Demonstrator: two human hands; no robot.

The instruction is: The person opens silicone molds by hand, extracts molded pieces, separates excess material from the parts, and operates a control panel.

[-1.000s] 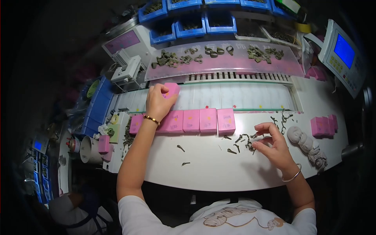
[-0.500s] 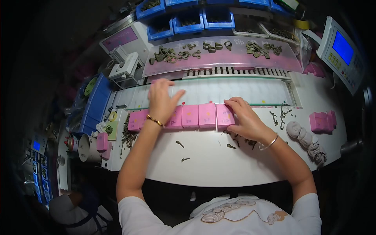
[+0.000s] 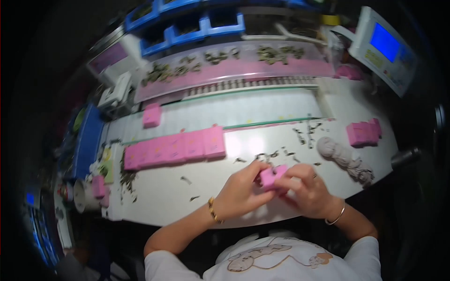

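A pink block point(image 3: 270, 178) is held near the front of the table, between my two hands. My left hand point(image 3: 242, 188) grips it from the left, thumb and fingers closed on its side. My right hand point(image 3: 307, 189) has its curled fingers on the block's right side; motion blurs the fingertips. A small dark piece shows at the block's upper face, too blurred to name. Left of my hands, several pink blocks point(image 3: 174, 147) stand side by side in a row. Beyond them, a single pink block point(image 3: 152, 115) rests on the glass-edged white strip.
Small dark metal pieces point(image 3: 186, 180) lie scattered on the white table point(image 3: 159, 201). To the right are a bundled whitish cloth point(image 3: 344, 159), more pink blocks point(image 3: 363, 133) and a blue-screened display point(image 3: 385, 43). A clear tray point(image 3: 220, 70) and blue bins point(image 3: 187, 33) stand at the back.
Both hands have come away from the row towards the table's front and now hold a pink block. A lone block now sits on the white strip. The view has shifted.
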